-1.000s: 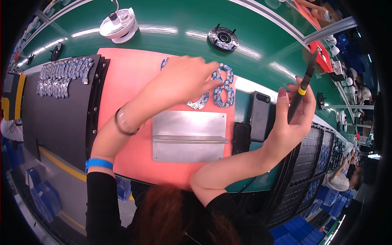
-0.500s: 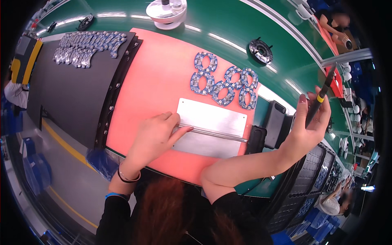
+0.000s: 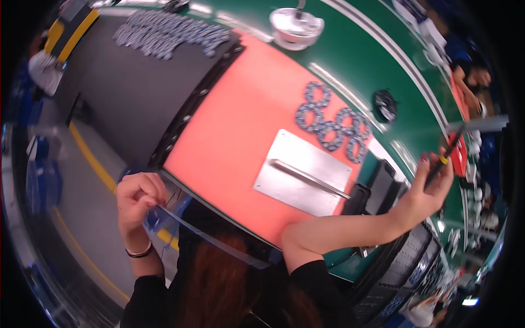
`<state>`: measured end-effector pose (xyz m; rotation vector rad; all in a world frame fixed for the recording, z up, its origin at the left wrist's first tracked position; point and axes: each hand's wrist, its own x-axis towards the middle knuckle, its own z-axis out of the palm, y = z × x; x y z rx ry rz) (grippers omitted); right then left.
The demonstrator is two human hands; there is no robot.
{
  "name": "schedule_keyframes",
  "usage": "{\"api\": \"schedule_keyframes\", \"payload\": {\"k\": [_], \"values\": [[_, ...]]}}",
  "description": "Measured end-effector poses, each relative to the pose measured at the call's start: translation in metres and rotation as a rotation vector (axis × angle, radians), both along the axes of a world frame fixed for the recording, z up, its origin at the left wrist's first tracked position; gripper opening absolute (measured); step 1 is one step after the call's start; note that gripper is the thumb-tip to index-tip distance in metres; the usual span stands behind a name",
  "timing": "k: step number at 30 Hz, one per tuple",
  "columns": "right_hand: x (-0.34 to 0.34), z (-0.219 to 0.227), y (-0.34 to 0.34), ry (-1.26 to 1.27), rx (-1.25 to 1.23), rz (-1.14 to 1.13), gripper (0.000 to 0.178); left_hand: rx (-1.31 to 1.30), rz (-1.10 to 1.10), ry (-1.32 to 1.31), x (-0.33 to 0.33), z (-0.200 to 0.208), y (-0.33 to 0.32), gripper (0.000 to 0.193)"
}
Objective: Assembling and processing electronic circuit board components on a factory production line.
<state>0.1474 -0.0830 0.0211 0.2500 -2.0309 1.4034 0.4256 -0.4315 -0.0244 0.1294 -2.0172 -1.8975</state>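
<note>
My left hand [image 3: 141, 199] is closed in a pinch beyond the front edge of the pink mat [image 3: 219, 136]. From its fingertips a long, thin translucent strip [image 3: 210, 236] runs down to the right, blurred by motion. My right hand [image 3: 426, 186], raised at the right, is wrapped round a slim, pointed black tool [image 3: 447, 154] with a yellow band. Between the hands a silver metal plate [image 3: 273, 188] lies on the mat, a narrow metal bar [image 3: 311, 179] across it. Behind the plate are several blue figure-eight circuit boards [image 3: 310, 117].
Many more boards [image 3: 169, 34] lie on a dark sheet [image 3: 136, 82] at the left. Dark boxes [image 3: 377, 183] stand right of the plate. A white round device [image 3: 295, 30] and a black round part [image 3: 385, 105] sit on the green bench. Black trays [image 3: 404, 257] are at lower right.
My left hand has moved from the metal bar left and toward me, off the mat, with the translucent strip now stretched from it. My right hand still holds the black tool. The whole view has shifted.
</note>
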Motion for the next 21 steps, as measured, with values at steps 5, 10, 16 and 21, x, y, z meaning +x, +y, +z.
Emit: {"api": "schedule_keyframes", "payload": {"k": [5,10,16,21], "values": [[0.013,0.014,-0.003,0.056,0.091,0.012,0.034,0.136,0.299,-0.589,0.15,-0.081,-0.055,0.032],[0.023,0.015,-0.042,0.071,0.173,0.033,0.034,0.379,0.843,-0.843,0.234,-0.228,-0.091,0.037],[0.021,0.01,-0.007,0.084,0.106,0.067,0.039,-0.747,0.788,-0.84,0.204,-0.224,-0.106,0.027],[0.037,0.024,-0.008,0.002,0.135,-0.076,0.036,-0.599,1.27,-0.073,0.104,-0.068,-0.075,0.016]]}}
